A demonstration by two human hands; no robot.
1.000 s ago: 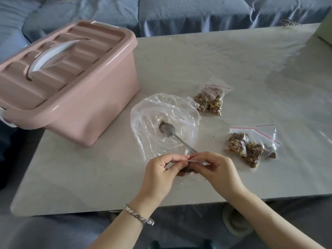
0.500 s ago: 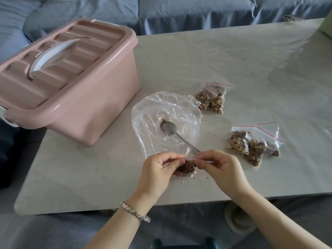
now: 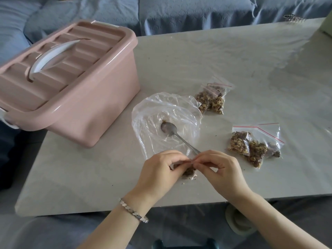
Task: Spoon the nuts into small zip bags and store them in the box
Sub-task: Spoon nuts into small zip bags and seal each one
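Note:
My left hand (image 3: 159, 169) and my right hand (image 3: 219, 168) meet near the table's front edge and pinch the top of a small zip bag of nuts (image 3: 188, 172) between thumbs and fingers. The bag is mostly hidden by my fingers. Just beyond lies a metal spoon (image 3: 172, 132) on a large clear plastic bag (image 3: 161, 112), with one nut piece beside its bowl. Filled zip bags lie in two groups: one (image 3: 212, 99) behind the clear bag, another (image 3: 255, 142) to the right. The pink box (image 3: 75, 97) stands at the left with its lid shut.
The grey table (image 3: 233, 56) stretches back and right. A blue sofa (image 3: 161, 11) runs along its far side. The box overhangs the table's left edge. A round pale object (image 3: 237, 221) sits on the floor below the front edge.
My fingertips have drawn closer together along the top of the small bag. The rest of the table is unchanged.

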